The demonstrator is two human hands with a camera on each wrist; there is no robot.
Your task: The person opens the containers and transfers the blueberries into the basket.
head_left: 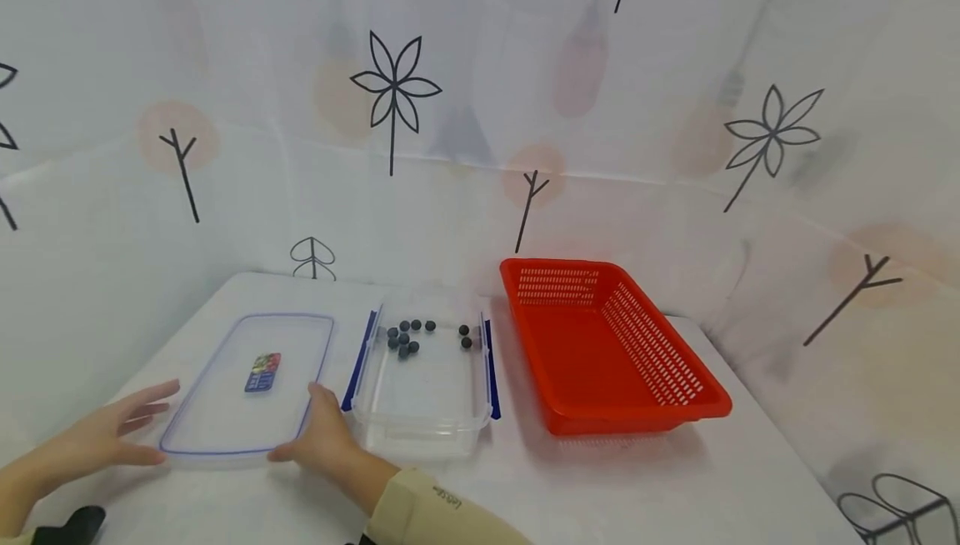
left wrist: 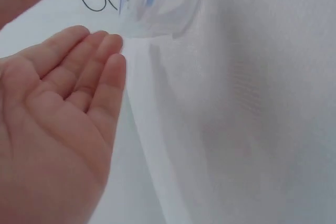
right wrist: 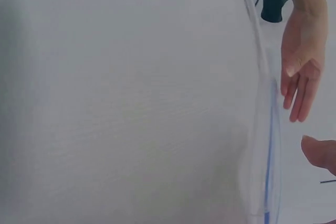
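I see both hands [head_left: 97,442] [head_left: 326,437] spread by the lid [head_left: 240,416], gripping nothing; I'd pinch it evenly from either side.

red rectangular perforated plastic basket [head_left: 588,362], right side of white worktop [head_left: 637,495], white sheet backdrop [head_left: 487,28] behind, printed with black line-drawn flowers [head_left: 395,85], bare twigs [head_left: 528,203], faint pinkish blotches [head_left: 581,70]

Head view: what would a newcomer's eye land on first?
Likely the bright red basket, right of centre on the white table. Next, the small dark balls toward the far end of the clear container beside it. Then the blue-edged lid at left, between the left hand and right hand.
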